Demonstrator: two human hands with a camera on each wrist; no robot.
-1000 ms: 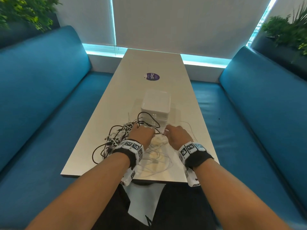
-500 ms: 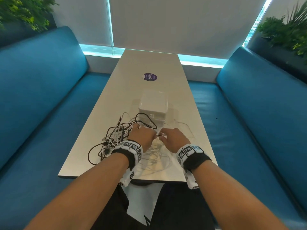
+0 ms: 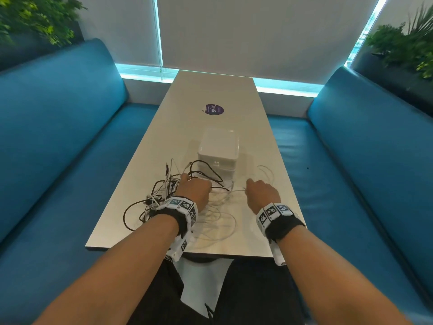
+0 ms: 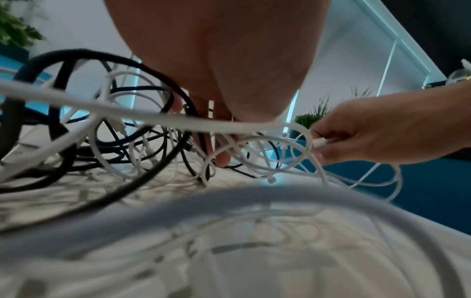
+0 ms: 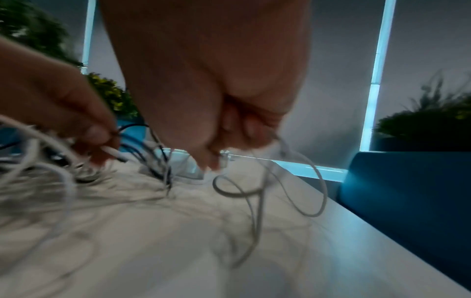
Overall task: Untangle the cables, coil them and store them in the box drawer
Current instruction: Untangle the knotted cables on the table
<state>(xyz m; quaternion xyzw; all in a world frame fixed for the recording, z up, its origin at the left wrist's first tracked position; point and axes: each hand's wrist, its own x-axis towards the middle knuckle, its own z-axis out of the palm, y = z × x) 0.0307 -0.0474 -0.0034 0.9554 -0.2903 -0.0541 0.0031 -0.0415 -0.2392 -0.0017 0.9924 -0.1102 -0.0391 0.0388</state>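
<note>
Tabletop (image 3: 210, 90): long pale surface between two blue benches (image 3: 58, 137); carries all task items.
Box drawer (image 3: 219, 148): white lidded plastic box, mid-tabletop, just beyond the cables; drawer front closed; contents cannot be seen.
Cable tangle (image 3: 164, 193): black and white cables knotted together, left of centre, in front of the box; none in the box.
White cable (image 3: 234, 190): one strand stretched between the two hands; further loose white loops lie on the tabletop near the front edge and to the right.
Left hand (image 3: 195, 190): on the right edge of the tangle, fingers curled down; grip clamped on the white cable near a plug, per the right wrist view (image 5: 112, 152).
Right hand (image 3: 262, 193): right of the box front; grip pinched on the white cable's connector end (image 4: 320, 144), thumb against fingers.
Sticker (image 3: 214, 109): round, purple, on the tabletop beyond the box.
Plants (image 3: 403, 43): in both far corners.
</note>
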